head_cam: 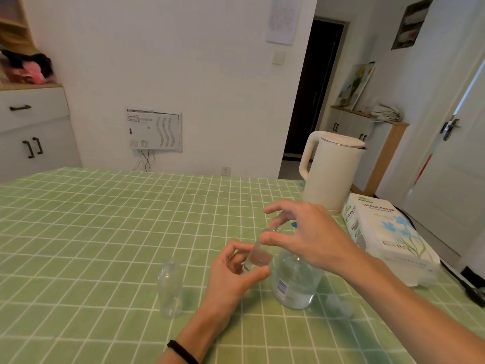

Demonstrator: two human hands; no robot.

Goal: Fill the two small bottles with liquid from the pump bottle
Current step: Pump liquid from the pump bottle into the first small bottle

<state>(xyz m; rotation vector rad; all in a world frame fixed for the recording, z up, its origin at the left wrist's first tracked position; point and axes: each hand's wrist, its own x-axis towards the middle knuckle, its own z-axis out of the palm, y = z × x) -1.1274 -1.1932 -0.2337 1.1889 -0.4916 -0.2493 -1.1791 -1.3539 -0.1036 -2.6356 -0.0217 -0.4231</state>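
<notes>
Toward the worktop's (105, 232) near right edge, the left hand (233, 274) grips one small bottle (258, 254) tilted at the pump bottle (296, 279), whose top the right hand (304, 232) loosely covers. Second small bottle (170, 292) stands apart, seemingly unfilled; filling looks barely begun.

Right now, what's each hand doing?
Left hand: closed on a small bottle, held tilted at the pump bottle.
Right hand: over the pump top, fingers spread; grip cannot be told.
</notes>
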